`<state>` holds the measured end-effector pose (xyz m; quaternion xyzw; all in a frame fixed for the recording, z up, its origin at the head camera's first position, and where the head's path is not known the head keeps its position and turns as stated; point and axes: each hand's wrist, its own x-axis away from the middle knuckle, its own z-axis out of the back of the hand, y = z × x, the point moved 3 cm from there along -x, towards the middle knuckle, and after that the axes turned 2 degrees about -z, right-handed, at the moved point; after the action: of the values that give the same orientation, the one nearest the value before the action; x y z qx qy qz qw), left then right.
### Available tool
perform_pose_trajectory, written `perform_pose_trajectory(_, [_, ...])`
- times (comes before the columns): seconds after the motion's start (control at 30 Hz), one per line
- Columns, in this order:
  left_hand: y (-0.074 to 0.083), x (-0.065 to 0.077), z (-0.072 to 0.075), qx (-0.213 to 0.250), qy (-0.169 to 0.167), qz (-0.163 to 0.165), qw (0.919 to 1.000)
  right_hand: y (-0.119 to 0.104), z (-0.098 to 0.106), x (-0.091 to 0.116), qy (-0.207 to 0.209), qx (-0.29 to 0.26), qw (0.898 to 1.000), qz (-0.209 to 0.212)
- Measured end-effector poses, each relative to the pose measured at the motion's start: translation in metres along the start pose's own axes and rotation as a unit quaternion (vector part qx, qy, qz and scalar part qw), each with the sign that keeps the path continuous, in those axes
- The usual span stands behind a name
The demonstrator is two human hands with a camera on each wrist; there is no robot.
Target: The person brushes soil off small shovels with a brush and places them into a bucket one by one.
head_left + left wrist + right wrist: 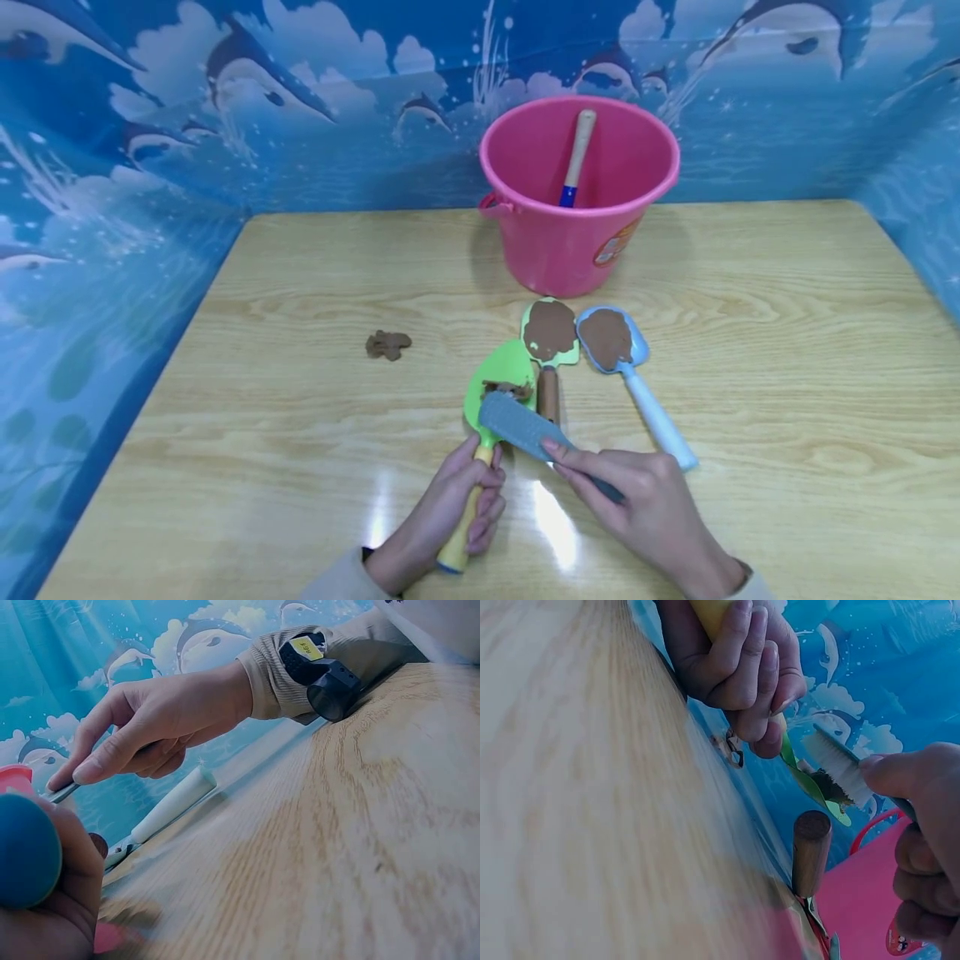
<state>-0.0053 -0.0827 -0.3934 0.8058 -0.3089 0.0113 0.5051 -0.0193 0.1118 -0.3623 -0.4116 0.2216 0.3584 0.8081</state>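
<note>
The left hand [472, 496] grips the yellow handle of a small shovel with a bright green rounded blade [504, 362], near the centre of the frame. The right hand [637, 500] pinches a flat blue-grey brush with white bristles [525, 429], its head over the blade and against a patch of brown clay-like matter [510, 389]. The work in hand looks like brushing that matter. Strokes would do best short and along the blade, with the left wrist firm so the blade does not twist. The right wrist view is dim, so how hard the bristles press is hard to judge.

Room is tight to the right: a pale green tool with a brown wooden handle [549, 396] lies just beside the blade, and a light blue plastic scoop [656, 412] lies beyond it. Above them, the pink plastic bucket [566, 250] limits reach toward the top of the frame. The freer side is the lower left, where bare wood-grain tabletop [300, 467] spreads; only a loose brown clump [387, 344] sits at centre left.
</note>
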Motion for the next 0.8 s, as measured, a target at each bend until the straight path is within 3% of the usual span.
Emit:
perform_pose_trajectory(0.2, [-0.0013,-0.001,0.0,-0.002,-0.004,-0.004,1.0,-0.0002,-0.0009,0.0012,-0.005,0.019,1.0,0.005])
perform_pose_trajectory(0.47, [-0.0027,-0.0021,0.0008,-0.023,-0.004,-0.001,0.9997,0.0028,0.0018,0.0012,0.023,0.038,0.999,-0.011])
perform_pose_trajectory(0.63, [-0.0041,-0.0016,0.0013,-0.049,0.002,-0.001,0.9988,0.0033,0.0035,-0.0007,0.06,0.076,0.995,-0.025])
perform_pose_trajectory(0.8, [-0.003,-0.0011,0.002,-0.035,-0.004,-0.01,0.9993,0.0036,0.0064,-0.0033,0.111,0.113,0.987,-0.029])
